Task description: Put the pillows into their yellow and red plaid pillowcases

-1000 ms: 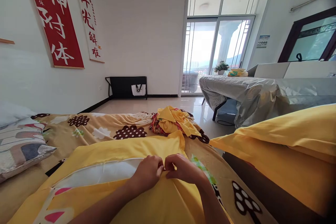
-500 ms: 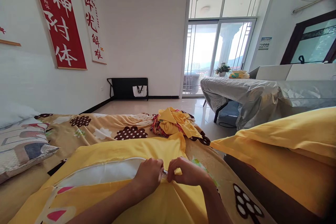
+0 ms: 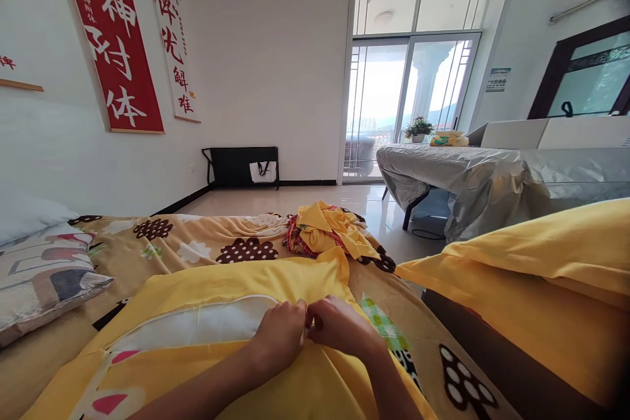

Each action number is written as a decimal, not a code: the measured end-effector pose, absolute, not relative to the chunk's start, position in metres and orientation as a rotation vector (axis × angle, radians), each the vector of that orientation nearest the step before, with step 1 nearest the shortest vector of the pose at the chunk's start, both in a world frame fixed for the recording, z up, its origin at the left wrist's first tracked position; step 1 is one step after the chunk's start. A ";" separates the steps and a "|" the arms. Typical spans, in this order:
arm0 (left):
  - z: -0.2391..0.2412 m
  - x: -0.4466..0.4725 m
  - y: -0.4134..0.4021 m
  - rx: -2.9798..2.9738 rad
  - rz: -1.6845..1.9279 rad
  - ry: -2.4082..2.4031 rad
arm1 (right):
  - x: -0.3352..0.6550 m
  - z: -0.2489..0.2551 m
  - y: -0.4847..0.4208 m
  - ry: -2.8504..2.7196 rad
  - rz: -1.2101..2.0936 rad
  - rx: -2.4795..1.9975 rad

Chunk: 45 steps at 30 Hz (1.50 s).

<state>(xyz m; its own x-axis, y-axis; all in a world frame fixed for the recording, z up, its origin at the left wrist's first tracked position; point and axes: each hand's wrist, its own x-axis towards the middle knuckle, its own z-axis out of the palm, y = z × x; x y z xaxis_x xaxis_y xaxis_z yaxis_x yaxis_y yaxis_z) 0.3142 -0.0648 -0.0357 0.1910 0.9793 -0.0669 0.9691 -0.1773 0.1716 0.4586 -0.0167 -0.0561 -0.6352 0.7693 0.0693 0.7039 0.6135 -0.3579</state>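
Observation:
A yellow pillowcase (image 3: 231, 275) lies across the bed in front of me, its long opening gaping and showing the white pillow (image 3: 197, 325) inside. My left hand (image 3: 280, 331) and my right hand (image 3: 339, 328) meet at the right end of that opening, fingers pinched together on the case's edge; a small zipper pull may sit between them, but it is hidden by the fingers. Both forearms reach in from the bottom of the view.
The bed carries a tan blanket with brown spotted shapes (image 3: 207, 243). A patterned pillow (image 3: 44, 275) lies at left, a heap of yellow and plaid cloth (image 3: 327, 230) at the far end, another yellow pillow (image 3: 541, 275) at right. A covered table (image 3: 472, 177) stands beyond.
Both hands stay pinched at the end of the opening and have drawn a little closer together. The view has shifted slightly.

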 end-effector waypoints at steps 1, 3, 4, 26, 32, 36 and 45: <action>-0.038 0.314 -0.065 2.272 0.099 1.892 | 0.457 -0.055 -0.018 -2.644 0.381 -1.223; -0.042 0.312 -0.065 2.241 0.134 1.887 | 0.455 -0.054 -0.020 -2.673 0.280 -1.237; -0.044 0.311 -0.065 2.225 0.158 1.877 | 0.455 -0.054 -0.020 -2.680 0.253 -1.241; -0.060 0.227 -0.118 3.162 0.151 1.511 | 0.467 -0.062 -0.007 -2.535 0.499 -1.170; -0.080 0.204 -0.130 3.148 0.262 1.417 | 0.468 -0.060 -0.006 -2.556 0.517 -1.179; -0.067 0.208 -0.126 2.620 0.223 1.580 | 0.467 -0.059 -0.007 -2.547 0.526 -1.167; -0.052 0.287 -0.070 2.069 0.611 1.561 | 0.471 -0.060 -0.005 -2.553 0.468 -1.195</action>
<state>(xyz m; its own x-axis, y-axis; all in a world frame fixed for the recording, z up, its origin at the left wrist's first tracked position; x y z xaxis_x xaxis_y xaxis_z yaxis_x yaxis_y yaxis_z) 0.2872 -0.0697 -0.0517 0.2518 0.9655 0.0666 0.7540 -0.2388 0.6119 0.4710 -0.0054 -0.0602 -0.6172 0.7782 0.1158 0.6865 0.6046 -0.4039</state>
